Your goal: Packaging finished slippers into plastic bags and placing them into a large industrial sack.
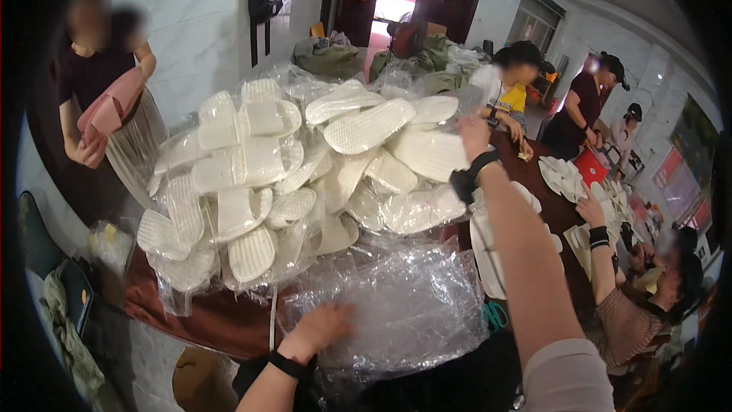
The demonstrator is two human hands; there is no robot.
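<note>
My left hand (pixel 322 328) lies on a stack of clear plastic bags (pixel 412 297) at the table's near edge, its fingers stretched out and a little blurred. A black band circles that wrist. Stretched far forward, my right hand (pixel 474 133) is at the right side of a big heap of white slippers (pixel 248 160) in clear bags. Its fingers close at the edge of a bagged white slipper (pixel 427 152); the fingertips are partly hidden. Unbagged white slippers (pixel 488 255) lie beside my right forearm, partly behind it.
A person (pixel 99 84) at the left holds pink slippers (pixel 113 107). Other people work along the right of the dark red table (pixel 198 317), among more white slippers (pixel 560 177) and a red box (pixel 589 165). A chair (pixel 57 259) stands at left; green sacks (pixel 324 56) lie behind.
</note>
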